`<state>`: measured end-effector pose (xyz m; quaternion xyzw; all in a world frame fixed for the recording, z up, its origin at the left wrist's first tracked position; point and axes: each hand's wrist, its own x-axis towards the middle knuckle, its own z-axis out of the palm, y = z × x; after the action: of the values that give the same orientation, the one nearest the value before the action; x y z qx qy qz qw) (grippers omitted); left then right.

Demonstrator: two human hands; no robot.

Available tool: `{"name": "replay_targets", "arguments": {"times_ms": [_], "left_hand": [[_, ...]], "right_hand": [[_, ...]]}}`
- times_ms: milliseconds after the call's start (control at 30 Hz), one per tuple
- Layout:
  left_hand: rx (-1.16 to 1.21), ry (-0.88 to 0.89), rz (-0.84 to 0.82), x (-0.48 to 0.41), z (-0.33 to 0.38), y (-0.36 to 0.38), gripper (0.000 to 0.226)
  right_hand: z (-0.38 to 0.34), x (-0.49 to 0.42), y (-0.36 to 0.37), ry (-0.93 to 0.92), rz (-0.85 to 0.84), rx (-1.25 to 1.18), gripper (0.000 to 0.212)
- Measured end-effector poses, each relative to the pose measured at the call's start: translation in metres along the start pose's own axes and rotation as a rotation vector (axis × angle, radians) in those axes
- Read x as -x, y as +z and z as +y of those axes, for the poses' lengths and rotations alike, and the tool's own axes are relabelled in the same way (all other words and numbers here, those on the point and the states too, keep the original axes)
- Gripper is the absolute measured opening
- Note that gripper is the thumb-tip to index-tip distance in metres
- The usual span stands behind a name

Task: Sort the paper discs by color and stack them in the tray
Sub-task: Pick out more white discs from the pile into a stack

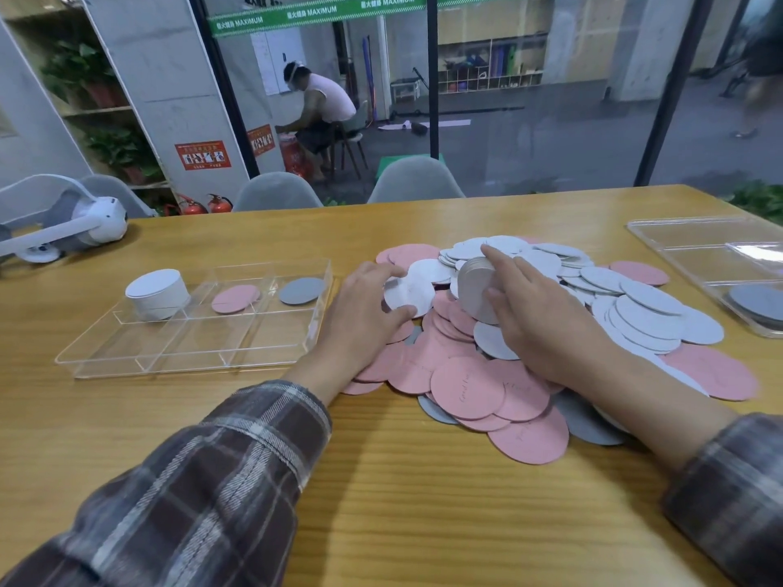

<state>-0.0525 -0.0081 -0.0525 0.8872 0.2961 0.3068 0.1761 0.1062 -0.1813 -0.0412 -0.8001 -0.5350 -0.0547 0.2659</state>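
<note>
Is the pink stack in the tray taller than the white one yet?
No, the white stack stands tall in the tray while the pink discs lie nearly flat.

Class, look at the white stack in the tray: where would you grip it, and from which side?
Grip the white stack round its curved side, low down, thumb opposite fingers, coming from above. It stands upright, rising above the tray walls, and loose discs would likely slip if held only near the top.
</note>
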Motion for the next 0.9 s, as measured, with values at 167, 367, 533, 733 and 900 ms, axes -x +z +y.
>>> {"name": "replay_targets", "arguments": {"times_ms": [167, 367, 533, 733, 900], "left_hand": [[0.007, 0.01, 0.075, -0.002, 0.0, -0.003, 0.051], [-0.117, 0.041, 0.11, 0.0, 0.003, -0.007, 0.052], [0.08, -0.001, 0.117, -0.004, 0.004, -0.013, 0.03], [0.338, -0.124, 0.135, -0.003, 0.014, -0.022, 0.016], [0.642, -0.182, -0.006, 0.001, 0.027, -0.019, 0.014]], "right_hand": [[0.0, 0.0, -0.002, 0.023, 0.013, -0.075, 0.054], [-0.001, 0.001, -0.001, 0.003, 0.021, -0.059, 0.054], [0.002, -0.001, 0.002, 0.002, 0.048, -0.17, 0.054], [0.002, -0.001, 0.002, 0.007, 0.064, -0.238, 0.052], [0.002, 0.001, -0.001, 0.012, 0.065, -0.31, 0.05]]}}
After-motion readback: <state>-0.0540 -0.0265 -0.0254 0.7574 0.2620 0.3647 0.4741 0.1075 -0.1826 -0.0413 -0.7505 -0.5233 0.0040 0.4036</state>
